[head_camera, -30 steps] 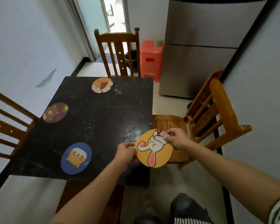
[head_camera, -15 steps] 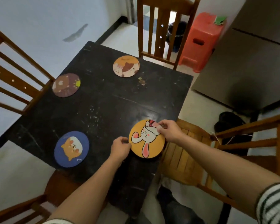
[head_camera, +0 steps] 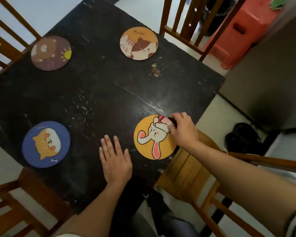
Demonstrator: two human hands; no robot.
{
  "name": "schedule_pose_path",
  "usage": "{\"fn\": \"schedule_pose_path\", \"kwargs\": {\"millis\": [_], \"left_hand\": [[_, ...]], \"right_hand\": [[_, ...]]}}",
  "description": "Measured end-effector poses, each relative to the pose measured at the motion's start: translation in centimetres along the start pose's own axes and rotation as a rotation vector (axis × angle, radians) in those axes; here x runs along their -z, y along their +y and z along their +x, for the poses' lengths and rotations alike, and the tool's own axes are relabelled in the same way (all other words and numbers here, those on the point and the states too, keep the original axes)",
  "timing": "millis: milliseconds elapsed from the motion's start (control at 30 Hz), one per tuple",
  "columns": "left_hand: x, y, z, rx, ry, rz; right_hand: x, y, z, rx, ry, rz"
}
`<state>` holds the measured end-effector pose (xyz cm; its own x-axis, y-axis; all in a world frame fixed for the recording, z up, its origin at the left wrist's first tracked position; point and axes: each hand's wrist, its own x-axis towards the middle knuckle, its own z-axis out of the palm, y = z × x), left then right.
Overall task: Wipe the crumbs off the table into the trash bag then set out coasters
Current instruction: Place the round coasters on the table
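Right grip (head_camera: 181,132): fingers curled over the far rim of the rabbit coaster (head_camera: 149,142), thumb on its face.
Left grip (head_camera: 115,158): flat, fingers spread on the counter (head_camera: 109,93), holding nothing.
Place: coaster lies flat at the counter's near right corner.
Handling: probably light, thin and stiff; take it by the rim.
Direction: round, no long axis; the rabbit's ear points toward the person.

Scuffed black table (head_camera: 109,93) ringed by 4 wooden chairs (head_camera: 181,17); beyond, red plastic stool (head_camera: 243,31) beside grey fridge (head_camera: 272,79), both on pale floor (head_camera: 210,120). Shadow low on fridge.
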<state>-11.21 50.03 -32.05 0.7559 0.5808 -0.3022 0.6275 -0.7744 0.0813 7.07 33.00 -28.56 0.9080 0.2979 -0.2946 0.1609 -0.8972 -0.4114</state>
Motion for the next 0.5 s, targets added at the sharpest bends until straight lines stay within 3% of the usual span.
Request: {"fn": "schedule_pose_path", "kwargs": {"millis": [267,500], "left_hand": [[-0.3,0.0,0.2,-0.011,0.037,0.008],[0.5,0.0,0.0,-0.023,-0.042,0.038]], "right_hand": [[-1.0,0.7,-0.3,0.128,0.016,-0.016],[-0.1,0.3,-1.0,0.104,-0.05,-0.05]]}}
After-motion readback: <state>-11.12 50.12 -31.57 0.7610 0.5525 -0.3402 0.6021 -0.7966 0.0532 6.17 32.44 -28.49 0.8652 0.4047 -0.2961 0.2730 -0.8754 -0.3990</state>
